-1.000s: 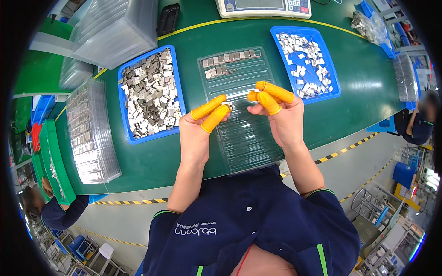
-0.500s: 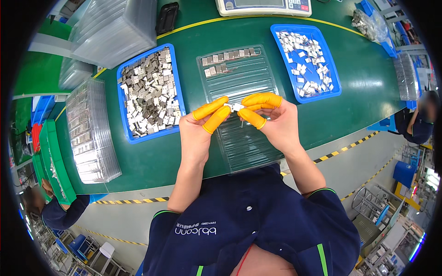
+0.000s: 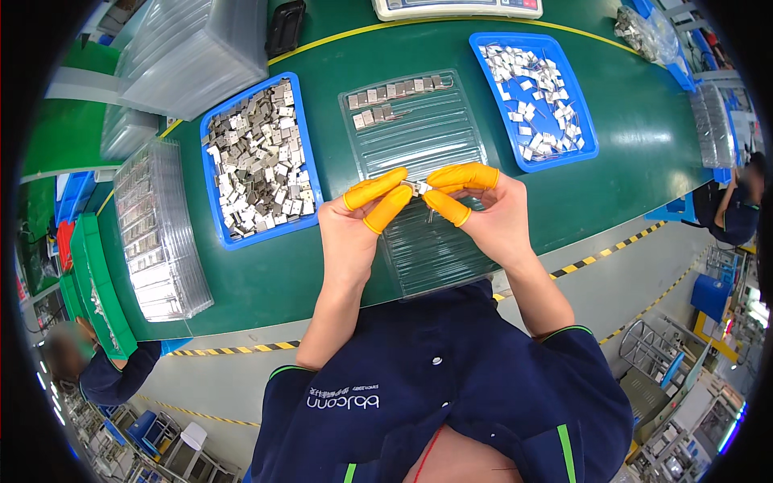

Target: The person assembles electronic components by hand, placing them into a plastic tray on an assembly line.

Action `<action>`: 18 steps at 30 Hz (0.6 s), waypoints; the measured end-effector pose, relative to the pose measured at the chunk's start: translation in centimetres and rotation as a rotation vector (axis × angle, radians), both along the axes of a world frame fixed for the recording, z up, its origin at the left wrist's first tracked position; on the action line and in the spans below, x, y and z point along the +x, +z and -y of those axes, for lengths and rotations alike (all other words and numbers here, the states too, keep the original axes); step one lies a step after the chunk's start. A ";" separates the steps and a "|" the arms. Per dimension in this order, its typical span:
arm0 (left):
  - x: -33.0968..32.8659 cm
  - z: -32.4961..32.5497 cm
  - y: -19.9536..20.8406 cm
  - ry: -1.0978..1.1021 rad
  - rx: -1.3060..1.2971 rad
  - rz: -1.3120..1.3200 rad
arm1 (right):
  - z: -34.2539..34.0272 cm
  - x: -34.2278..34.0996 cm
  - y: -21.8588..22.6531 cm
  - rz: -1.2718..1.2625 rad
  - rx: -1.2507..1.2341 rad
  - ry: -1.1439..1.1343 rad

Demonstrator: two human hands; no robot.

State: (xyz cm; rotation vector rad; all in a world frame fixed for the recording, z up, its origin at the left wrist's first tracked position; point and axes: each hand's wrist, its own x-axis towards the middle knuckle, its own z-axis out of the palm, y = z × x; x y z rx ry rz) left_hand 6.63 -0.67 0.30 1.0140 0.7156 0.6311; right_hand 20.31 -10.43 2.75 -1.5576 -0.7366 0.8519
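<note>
1. On my feed, progress looks early: the clear ribbed tray (image 3: 423, 151) holds one long connector row (image 3: 400, 90) and a shorter second row (image 3: 375, 117).
2. Above it, my left hand (image 3: 350, 229) and right hand (image 3: 498, 217) clamp small connector parts (image 3: 418, 187) between yellow-covered fingers (image 3: 388, 211); whether joined, I can't tell.
3. Forearms (image 3: 332, 318) angle inward.

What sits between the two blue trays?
In the head view, a clear ribbed tray holding two rows of small pieces; above it, left hand and right hand grip white parts.
</note>
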 end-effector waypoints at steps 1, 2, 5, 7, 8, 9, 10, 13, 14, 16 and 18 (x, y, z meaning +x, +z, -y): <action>0.0 -0.1 0.1 -0.001 0.000 -0.001 | 0.1 0.0 0.1 0.034 -0.009 -0.005; 0.0 -0.2 0.2 0.014 -0.012 -0.006 | 0.1 -0.1 0.2 0.033 -0.009 -0.006; -0.1 -0.3 0.2 0.023 -0.016 -0.011 | 0.2 -0.1 0.2 0.098 0.001 -0.001; -0.1 -0.3 0.1 0.010 -0.009 -0.010 | 0.1 -0.1 0.0 0.021 0.020 0.003; -0.1 -0.3 0.0 0.007 0.004 -0.015 | 0.0 -0.1 -0.1 0.020 0.020 0.000; -0.1 -0.3 -0.1 0.005 0.016 -0.023 | 0.0 -0.1 -0.2 0.016 0.035 0.003; -0.2 -0.3 0.0 0.003 0.013 -0.024 | 0.1 -0.1 -0.2 0.011 0.050 0.005; -0.1 -0.4 0.3 -0.011 -0.033 -0.050 | 0.0 0.1 -0.3 0.002 0.045 -0.009; -0.2 -0.3 0.3 -0.017 -0.005 -0.044 | 0.0 0.2 -0.2 0.001 0.046 -0.010; -0.2 -0.3 0.2 -0.021 0.022 -0.037 | 0.1 0.4 -0.1 0.024 0.009 0.023; -0.2 -0.3 0.3 -0.034 0.042 -0.057 | 0.1 0.5 0.3 0.039 -0.013 0.059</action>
